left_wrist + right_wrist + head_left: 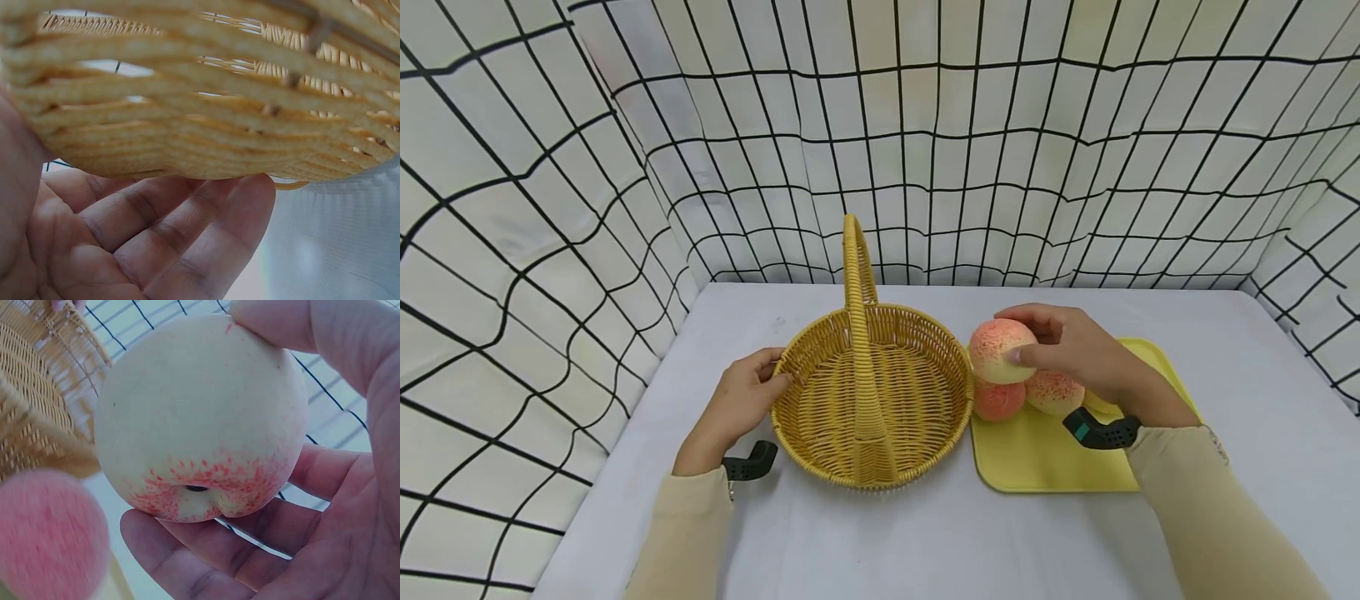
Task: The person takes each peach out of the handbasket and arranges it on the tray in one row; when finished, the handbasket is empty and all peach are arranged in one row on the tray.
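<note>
My right hand [1078, 354] holds a peach [1000, 350], pale yellow with a red-speckled top, between thumb and fingers. In the right wrist view the thumb presses one side of this peach [200, 419] and the fingers support the other. Below it a pinker peach [998, 402] and a speckled peach [1056, 393] lie on the yellow tray [1037, 467]. At the left, my left hand [737, 404] grips the rim of a woven wicker basket [917, 400] with an upright arched handle. The left wrist view shows its fingers [231, 231] against the basket's outer wall.
The basket stands on a white-covered table [820, 542], with the tray close to its right. Black-grid white cloth [925, 150] rises behind and at both sides. Another yellow thing [1099, 406] on the tray is partly hidden by the right wrist.
</note>
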Demonstrator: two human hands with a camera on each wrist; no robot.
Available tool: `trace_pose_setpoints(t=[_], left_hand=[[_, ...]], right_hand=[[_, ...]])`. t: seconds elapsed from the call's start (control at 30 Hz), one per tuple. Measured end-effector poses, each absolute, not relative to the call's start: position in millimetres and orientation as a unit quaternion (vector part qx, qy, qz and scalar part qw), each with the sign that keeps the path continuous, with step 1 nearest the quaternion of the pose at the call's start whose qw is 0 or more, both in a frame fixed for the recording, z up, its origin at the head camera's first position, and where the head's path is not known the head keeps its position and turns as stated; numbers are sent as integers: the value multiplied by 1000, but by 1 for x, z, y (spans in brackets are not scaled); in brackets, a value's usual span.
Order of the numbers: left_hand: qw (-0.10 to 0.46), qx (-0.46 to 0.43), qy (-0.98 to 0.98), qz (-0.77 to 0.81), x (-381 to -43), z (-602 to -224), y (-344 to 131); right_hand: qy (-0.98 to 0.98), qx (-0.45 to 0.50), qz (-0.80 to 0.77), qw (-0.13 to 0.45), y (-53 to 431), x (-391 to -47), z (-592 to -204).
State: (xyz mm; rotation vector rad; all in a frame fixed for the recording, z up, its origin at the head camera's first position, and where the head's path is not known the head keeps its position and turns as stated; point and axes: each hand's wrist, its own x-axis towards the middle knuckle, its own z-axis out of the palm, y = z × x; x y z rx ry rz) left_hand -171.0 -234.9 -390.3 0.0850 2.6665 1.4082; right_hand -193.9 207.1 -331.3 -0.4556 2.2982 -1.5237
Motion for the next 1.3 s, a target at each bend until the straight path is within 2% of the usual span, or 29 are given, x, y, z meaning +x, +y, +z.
trace_pose_setpoints(t=[0.77, 1.3], left_hand=[[63, 30, 879, 472, -171, -389, -235], [61, 31, 879, 472, -173, -391, -233]], right_hand=[[854, -87, -508, 72, 324, -174, -341], [826, -21, -560, 52, 361, -174, -353]])
